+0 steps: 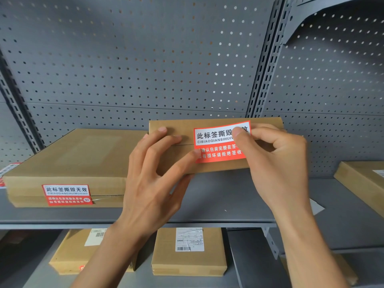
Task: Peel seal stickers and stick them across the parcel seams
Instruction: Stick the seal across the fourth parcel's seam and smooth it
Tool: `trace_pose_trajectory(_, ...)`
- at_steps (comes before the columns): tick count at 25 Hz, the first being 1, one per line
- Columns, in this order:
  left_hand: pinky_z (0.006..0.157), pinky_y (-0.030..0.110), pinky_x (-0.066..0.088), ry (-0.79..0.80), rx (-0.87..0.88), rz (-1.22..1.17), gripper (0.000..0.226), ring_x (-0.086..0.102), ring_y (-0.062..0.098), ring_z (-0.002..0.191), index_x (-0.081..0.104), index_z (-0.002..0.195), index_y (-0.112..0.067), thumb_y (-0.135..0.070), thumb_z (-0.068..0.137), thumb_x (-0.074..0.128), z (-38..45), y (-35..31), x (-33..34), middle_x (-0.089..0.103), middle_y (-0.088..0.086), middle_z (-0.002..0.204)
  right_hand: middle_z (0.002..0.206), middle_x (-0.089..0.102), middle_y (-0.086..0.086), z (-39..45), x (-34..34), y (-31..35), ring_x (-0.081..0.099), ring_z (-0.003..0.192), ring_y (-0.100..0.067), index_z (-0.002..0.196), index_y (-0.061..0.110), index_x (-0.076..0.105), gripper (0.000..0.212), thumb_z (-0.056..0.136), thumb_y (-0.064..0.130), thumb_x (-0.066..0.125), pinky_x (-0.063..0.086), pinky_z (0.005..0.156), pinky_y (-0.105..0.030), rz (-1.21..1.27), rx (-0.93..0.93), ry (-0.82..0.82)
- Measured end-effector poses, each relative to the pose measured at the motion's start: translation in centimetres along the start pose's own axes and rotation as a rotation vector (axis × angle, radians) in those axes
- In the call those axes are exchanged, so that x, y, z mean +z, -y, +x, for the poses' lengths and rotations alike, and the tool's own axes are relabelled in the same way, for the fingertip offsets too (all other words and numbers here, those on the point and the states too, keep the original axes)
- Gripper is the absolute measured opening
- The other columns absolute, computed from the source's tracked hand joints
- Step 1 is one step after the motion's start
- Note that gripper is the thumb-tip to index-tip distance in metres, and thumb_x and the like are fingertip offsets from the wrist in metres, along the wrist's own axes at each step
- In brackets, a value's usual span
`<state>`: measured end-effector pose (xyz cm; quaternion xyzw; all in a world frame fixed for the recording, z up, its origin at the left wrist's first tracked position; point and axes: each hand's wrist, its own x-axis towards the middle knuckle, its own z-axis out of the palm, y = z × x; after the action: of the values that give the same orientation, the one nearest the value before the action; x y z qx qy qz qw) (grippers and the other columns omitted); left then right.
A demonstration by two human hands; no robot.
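A flat brown cardboard parcel (207,146) is standing on its edge on the grey shelf (228,196), its narrow seamed side facing the camera. A red-and-white seal sticker (218,144) with black and white Chinese print is lying across the horizontal seam, slightly tilted. To the left, a second flat parcel (68,161) is lying on the same shelf, already wearing an identical sticker (67,194) across its near side's seam.

Your right thumb (239,132) hides the seal sticker's (220,142) last characters. The parcel (361,179) at right is cut off.
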<state>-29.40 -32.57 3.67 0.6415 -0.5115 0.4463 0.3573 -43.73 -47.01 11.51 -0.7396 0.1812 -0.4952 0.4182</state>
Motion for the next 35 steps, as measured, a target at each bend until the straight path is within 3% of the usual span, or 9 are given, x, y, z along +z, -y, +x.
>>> trace_pose_trajectory(6,0.103,0.061,0.046,0.006,0.007,-0.004,0.039,0.044,0.040,0.139,0.063,0.130,-0.021,-0.016,0.093,0.077,-0.2,0.1,0.0,0.051,0.015,0.137,0.081,0.073,0.012,-0.1,0.2,-0.2,0.066,0.096,-0.020,0.072,0.007,0.075,0.032,0.087,0.034,0.068,0.053,0.084,-0.046,-0.030,-0.041,-0.013)
trace_pose_trajectory(12,0.103,0.062,0.045,0.000,0.010,-0.013,0.038,0.044,0.039,0.139,0.062,0.130,-0.022,-0.019,0.095,0.075,-0.1,0.1,0.0,0.049,0.013,0.138,0.088,0.073,0.025,-0.2,0.3,-0.6,0.061,0.105,-0.010,0.070,0.019,0.077,0.028,0.086,0.040,0.066,0.047,0.097,-0.052,-0.127,-0.076,-0.062)
trace_pose_trajectory(16,0.103,0.062,0.045,0.000,0.008,-0.012,0.038,0.043,0.039,0.139,0.063,0.130,-0.021,-0.018,0.095,0.075,-0.1,0.1,0.1,0.050,0.013,0.138,0.089,0.068,0.031,-0.5,0.2,-0.7,0.057,0.103,-0.010,0.068,0.026,0.073,0.027,0.086,0.044,0.064,0.045,0.096,-0.055,-0.220,-0.166,-0.095)
trace_pose_trajectory(20,0.103,0.062,0.046,-0.004,0.011,-0.012,0.037,0.044,0.039,0.139,0.064,0.130,-0.021,-0.018,0.094,0.075,-0.3,0.2,0.2,0.051,0.014,0.137,0.099,0.071,0.019,-0.2,0.0,-1.2,0.056,0.105,-0.016,0.072,0.026,0.074,0.027,0.088,0.045,0.064,0.033,0.096,-0.042,-0.460,-0.291,-0.130)
trace_pose_trajectory(23,0.102,0.062,0.046,-0.013,0.012,-0.013,0.038,0.044,0.039,0.140,0.064,0.129,-0.020,-0.017,0.094,0.076,-0.3,0.2,0.2,0.051,0.014,0.137,0.104,0.073,0.016,0.1,-0.3,-1.6,0.057,0.107,-0.019,0.074,0.024,0.074,0.030,0.089,0.048,0.063,0.030,0.095,-0.043,-0.567,-0.351,-0.132)
trace_pose_trajectory(29,0.101,0.063,0.047,-0.015,-0.009,-0.033,0.036,0.042,0.037,0.141,0.062,0.126,-0.018,-0.016,0.093,0.077,-0.3,0.0,0.1,0.050,0.012,0.138,0.092,0.068,0.024,-0.4,-0.1,-1.6,0.058,0.099,-0.015,0.071,0.022,0.074,0.020,0.087,0.033,0.070,0.046,0.091,-0.055,-0.350,-0.303,-0.113)
trace_pose_trajectory(32,0.103,0.063,0.045,-0.023,-0.014,-0.039,0.039,0.042,0.037,0.141,0.058,0.123,-0.016,-0.015,0.090,0.079,-0.3,-0.1,0.1,0.049,0.010,0.139,0.094,0.070,0.027,-0.4,-0.1,-1.6,0.058,0.102,-0.009,0.072,0.020,0.076,0.021,0.087,0.033,0.069,0.049,0.092,-0.048,-0.191,-0.196,-0.072)
trace_pose_trajectory(35,0.100,0.063,0.047,-0.018,-0.011,-0.028,0.038,0.042,0.037,0.141,0.058,0.127,-0.018,-0.017,0.094,0.076,-0.2,-0.1,0.1,0.049,0.011,0.139,0.094,0.069,0.029,-0.4,0.0,-1.3,0.058,0.103,-0.010,0.071,0.022,0.075,0.021,0.087,0.034,0.069,0.047,0.093,-0.051,-0.225,-0.199,-0.078)
